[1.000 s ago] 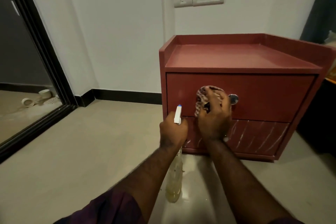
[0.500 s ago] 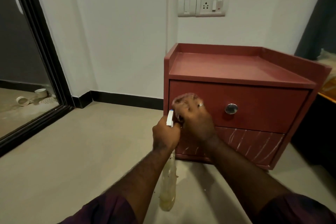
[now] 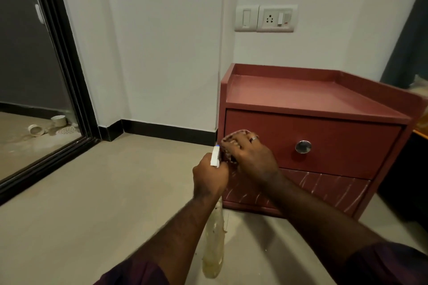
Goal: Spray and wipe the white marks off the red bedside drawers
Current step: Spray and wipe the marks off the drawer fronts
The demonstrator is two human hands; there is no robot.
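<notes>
The red bedside drawers (image 3: 324,127) looked clean around the knob (image 3: 303,146), but white marks (image 3: 328,186) remained below it. The right hand (image 3: 252,157), grip clamped on the cloth (image 3: 231,137), had swept from beside the knob to well left of it. There the left hand (image 3: 209,178) clasped the spray bottle (image 3: 214,250).

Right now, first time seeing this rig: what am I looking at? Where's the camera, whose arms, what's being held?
No machine here: these are a person's two bare arms, filmed by one wide-angle camera worn on their head, looking forward and down. That is the only view. The left hand grips a spray bottle by its white trigger head, with the bottle hanging down. The right hand presses a crumpled cloth against the left end of the top drawer of the red bedside drawers, which stand on the floor by the wall. The lower drawer shows white marks.
</notes>
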